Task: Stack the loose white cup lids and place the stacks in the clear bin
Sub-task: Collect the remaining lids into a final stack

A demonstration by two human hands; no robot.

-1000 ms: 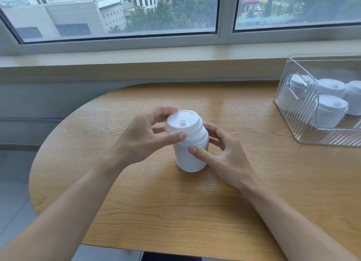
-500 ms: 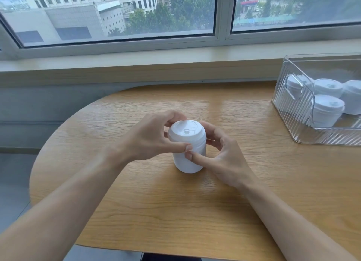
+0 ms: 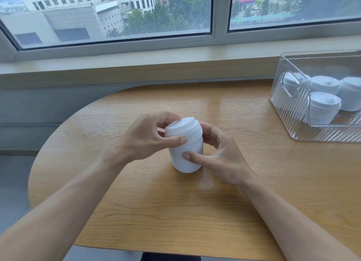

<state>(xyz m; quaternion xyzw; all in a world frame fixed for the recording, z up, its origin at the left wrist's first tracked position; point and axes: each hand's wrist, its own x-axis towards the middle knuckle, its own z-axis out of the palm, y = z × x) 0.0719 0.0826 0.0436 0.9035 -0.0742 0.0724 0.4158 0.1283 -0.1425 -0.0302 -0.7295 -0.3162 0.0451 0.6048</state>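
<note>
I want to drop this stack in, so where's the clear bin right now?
In the head view, the clear bin sits at the table's far right edge, below the windowsill, well right of the lid stack held in both hands.

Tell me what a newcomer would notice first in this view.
First, the white lid stack standing mid-table, gripped by both hands: the left hand near its top, the right hand lower down. Next, the clear bin at the right edge of the wooden table, already holding several lid stacks.
</note>
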